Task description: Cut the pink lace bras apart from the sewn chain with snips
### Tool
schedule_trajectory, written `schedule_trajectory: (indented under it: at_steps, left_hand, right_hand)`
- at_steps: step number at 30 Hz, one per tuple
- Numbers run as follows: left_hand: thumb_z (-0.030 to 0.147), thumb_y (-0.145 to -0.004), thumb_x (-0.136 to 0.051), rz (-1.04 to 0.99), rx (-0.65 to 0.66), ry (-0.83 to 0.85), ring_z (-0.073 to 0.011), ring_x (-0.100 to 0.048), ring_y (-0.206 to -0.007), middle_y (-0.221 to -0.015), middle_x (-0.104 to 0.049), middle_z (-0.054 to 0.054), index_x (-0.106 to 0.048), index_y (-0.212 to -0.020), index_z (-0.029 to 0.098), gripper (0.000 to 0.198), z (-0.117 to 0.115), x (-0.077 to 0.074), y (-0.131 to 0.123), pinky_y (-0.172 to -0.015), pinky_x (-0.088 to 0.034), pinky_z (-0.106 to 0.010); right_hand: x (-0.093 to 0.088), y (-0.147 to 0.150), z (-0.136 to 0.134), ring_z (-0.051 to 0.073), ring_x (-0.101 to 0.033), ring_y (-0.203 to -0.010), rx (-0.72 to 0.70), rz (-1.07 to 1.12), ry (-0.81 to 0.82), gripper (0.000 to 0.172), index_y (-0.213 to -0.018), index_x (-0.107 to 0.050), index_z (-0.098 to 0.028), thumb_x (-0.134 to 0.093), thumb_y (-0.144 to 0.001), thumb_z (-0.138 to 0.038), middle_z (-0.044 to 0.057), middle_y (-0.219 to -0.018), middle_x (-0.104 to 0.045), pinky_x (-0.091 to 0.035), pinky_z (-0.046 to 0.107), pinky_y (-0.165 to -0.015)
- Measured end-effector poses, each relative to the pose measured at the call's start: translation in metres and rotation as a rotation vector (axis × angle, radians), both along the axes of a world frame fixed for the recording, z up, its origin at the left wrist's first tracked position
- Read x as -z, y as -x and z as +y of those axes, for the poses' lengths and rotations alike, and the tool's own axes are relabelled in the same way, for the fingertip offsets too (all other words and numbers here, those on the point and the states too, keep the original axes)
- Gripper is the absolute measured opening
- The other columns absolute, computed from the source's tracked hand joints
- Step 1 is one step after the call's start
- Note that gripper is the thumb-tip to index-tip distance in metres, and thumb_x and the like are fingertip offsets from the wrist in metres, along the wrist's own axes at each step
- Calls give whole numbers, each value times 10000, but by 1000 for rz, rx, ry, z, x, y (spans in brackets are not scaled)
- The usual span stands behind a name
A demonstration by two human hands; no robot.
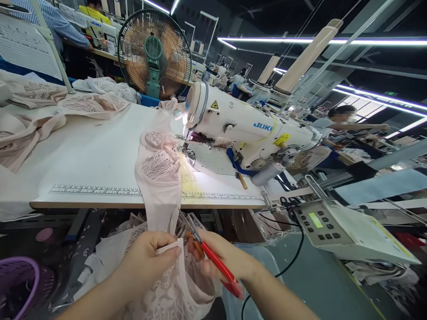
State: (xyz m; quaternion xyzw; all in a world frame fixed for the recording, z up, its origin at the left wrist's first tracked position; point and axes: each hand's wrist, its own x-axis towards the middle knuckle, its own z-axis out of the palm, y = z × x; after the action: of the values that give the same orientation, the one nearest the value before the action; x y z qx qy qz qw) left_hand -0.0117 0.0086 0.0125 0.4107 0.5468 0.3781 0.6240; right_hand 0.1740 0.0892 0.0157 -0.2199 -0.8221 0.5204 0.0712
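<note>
Low in the middle of the head view, my left hand [150, 258] pinches the edge of a pale pink lace bra [167, 289] between thumb and fingers. My right hand [222, 255] is closed around scissors [216, 262] with a red handle; an orange part shows by the fingers. Their blades point up and left, a little apart, just beyond the pinched edge. Another pale pink lace bra piece [160, 164] lies on the sewing table [96, 155] and hangs over its front edge, close above both hands. Whether the two pieces are joined is hidden.
A white sewing machine [233, 115] stands on the table behind the hands. More lace pieces [93, 104] lie at the left, with a fan [153, 53] behind. A purple basket [36, 275] is at lower left, a control box [333, 226] at right. Other people sit farther back.
</note>
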Motion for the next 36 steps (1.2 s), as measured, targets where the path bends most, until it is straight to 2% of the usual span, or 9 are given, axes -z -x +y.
schedule_trajectory:
  at_steps: [2, 6, 9, 14, 18, 24, 29, 32, 36]
  left_hand:
    - [443, -673, -559, 13, 4, 12, -98, -269, -481, -502, -319, 65, -458, -535, 191, 305, 2, 0, 4, -477, -203, -235]
    - [427, -685, -550, 24, 33, 23, -104, -301, -505, -528, -360, 56, -508, -581, 171, 280, 6, 4, 8, -494, -218, -237]
    - [418, -688, -554, 38, 31, 56, -104, -313, -501, -523, -372, 59, -550, -610, 156, 273, 6, 10, 9, -491, -222, -233]
    - [403, -696, -592, 20, 24, 58, -113, -377, -498, -527, -457, 44, -602, -642, 151, 258, 5, 17, 12, -491, -271, -227]
    - [422, -678, -637, -35, -3, 61, -132, -457, -501, -536, -534, 24, -632, -649, 150, 273, 5, 17, 14, -504, -338, -234]
    - [412, -638, -670, -77, 10, 75, -133, -461, -513, -538, -537, 20, -611, -614, 145, 274, 6, 15, 15, -533, -363, -247]
    - [377, -688, -624, -46, 24, 50, -106, -373, -512, -543, -464, 41, -595, -629, 143, 242, 6, 18, 16, -510, -290, -232]
    - [356, -684, -619, -24, 11, 31, -93, -320, -495, -514, -403, 59, -564, -583, 151, 235, 6, 19, 16, -486, -246, -224]
    - [420, -649, -641, -27, -14, 56, -119, -398, -485, -497, -442, 45, -557, -562, 170, 278, 5, 16, 15, -488, -303, -233]
  right_hand:
    - [6, -10, 2, 110, -346, -556, -106, -120, -38, 454, -721, -358, -210, -442, -770, -653, -34, -655, -399, -296, 235, -499]
    - [19, -20, -1, 91, -291, -517, -161, -301, -142, 421, -675, -294, -215, -544, -722, -551, -52, -620, -355, -234, 226, -475]
    - [20, -18, -6, 83, -267, -499, -144, -379, -177, 423, -658, -290, -215, -600, -688, -501, -63, -596, -331, -212, 224, -465]
    - [12, -11, -10, 84, -282, -499, -60, -464, -164, 401, -643, -321, -209, -658, -652, -427, -66, -586, -369, -206, 221, -469]
    - [10, -11, -12, 90, -301, -508, -13, -458, -124, 380, -634, -335, -205, -643, -668, -426, -63, -576, -381, -224, 219, -472]
    - [11, -11, -17, 86, -310, -498, 40, -380, -12, 418, -624, -347, -200, -619, -692, -510, -66, -543, -360, -223, 204, -450]
    - [13, -8, -21, 83, -317, -484, 93, -371, 55, 366, -613, -341, -201, -601, -724, -435, -60, -550, -375, -220, 201, -432]
    - [19, -8, -25, 87, -340, -485, 113, -373, 72, 321, -610, -351, -203, -607, -706, -372, -57, -548, -385, -246, 205, -430]
    - [37, -9, -31, 81, -306, -471, 189, -284, 61, 341, -592, -341, -203, -558, -753, -411, -56, -521, -351, -229, 214, -421]
